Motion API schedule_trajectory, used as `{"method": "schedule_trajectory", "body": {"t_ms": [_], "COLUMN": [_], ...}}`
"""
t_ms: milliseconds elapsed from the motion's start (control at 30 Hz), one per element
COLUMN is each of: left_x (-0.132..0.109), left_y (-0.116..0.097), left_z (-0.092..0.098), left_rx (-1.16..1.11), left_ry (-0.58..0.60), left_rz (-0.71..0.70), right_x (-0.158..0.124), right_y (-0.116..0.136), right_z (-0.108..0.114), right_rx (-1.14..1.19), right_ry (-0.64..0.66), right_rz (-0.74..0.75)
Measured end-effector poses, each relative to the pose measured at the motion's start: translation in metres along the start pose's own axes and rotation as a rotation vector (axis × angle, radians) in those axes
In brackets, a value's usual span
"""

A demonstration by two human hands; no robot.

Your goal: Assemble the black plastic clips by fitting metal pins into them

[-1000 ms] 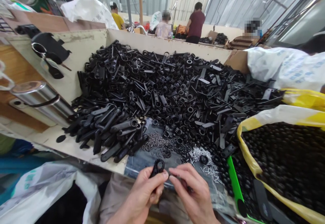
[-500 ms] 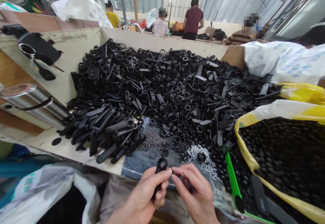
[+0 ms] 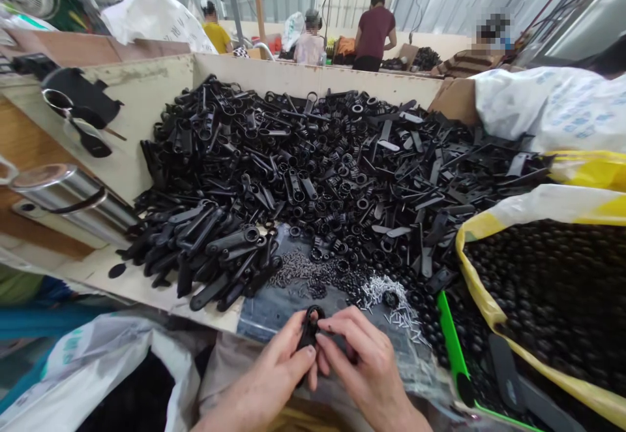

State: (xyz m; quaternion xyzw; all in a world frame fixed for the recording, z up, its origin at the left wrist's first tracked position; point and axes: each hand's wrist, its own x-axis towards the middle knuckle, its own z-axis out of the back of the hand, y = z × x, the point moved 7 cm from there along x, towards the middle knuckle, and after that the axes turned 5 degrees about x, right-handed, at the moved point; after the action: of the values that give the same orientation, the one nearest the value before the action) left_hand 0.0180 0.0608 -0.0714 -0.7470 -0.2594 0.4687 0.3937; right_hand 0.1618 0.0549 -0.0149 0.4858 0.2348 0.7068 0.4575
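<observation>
My left hand (image 3: 281, 363) is closed around a black plastic handle part (image 3: 310, 329) with a ring-shaped end, held upright at the bench's front edge. The fingers of my right hand (image 3: 359, 354) are pinched together at the ring end; whatever small piece they grip is too small to name. Just beyond my hands lie small brownish screws (image 3: 298, 269), small black pieces (image 3: 337, 280) and a heap of silver pins (image 3: 384, 292) on a dark mat (image 3: 264, 314). Several longer black handle parts (image 3: 210, 249) are stacked to the left.
A large mound of black plastic parts (image 3: 293, 151) fills the bench. At right stand an open yellow-edged sack (image 3: 476, 285) of black balls and a green strip (image 3: 452, 340). A steel flask (image 3: 73, 200) leans at left; a white sack (image 3: 183, 360) sits below. Several people work behind.
My right fingers have moved left, from beside the left thumb onto the handle part's ring end. My left thumb has slid lower on the part. The view has shifted slightly.
</observation>
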Motion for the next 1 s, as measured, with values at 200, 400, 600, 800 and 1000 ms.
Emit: {"method": "schedule_trajectory", "body": {"t_ms": [200,400,600,800,1000], "left_x": [0.002,-0.007,-0.007,0.005,0.012], "left_y": [-0.005,-0.006,-0.01,-0.009,-0.003], "left_z": [0.004,0.01,0.01,0.017,0.01], "left_rx": [0.37,0.4,0.541,0.504,0.321], "left_ry": [-0.087,-0.296,-0.26,-0.201,-0.068], "left_rz": [-0.137,-0.084,-0.12,-0.265,-0.25], "right_x": [0.001,-0.004,-0.019,-0.02,-0.018], "right_y": [0.006,0.005,0.009,0.018,0.007], "right_z": [-0.003,-0.006,-0.017,-0.015,-0.004], "right_rx": [-0.043,-0.057,-0.122,-0.313,-0.23], "right_ry": [0.007,-0.035,-0.006,0.113,0.14], "right_rz": [-0.051,-0.151,-0.047,0.068,-0.042]}}
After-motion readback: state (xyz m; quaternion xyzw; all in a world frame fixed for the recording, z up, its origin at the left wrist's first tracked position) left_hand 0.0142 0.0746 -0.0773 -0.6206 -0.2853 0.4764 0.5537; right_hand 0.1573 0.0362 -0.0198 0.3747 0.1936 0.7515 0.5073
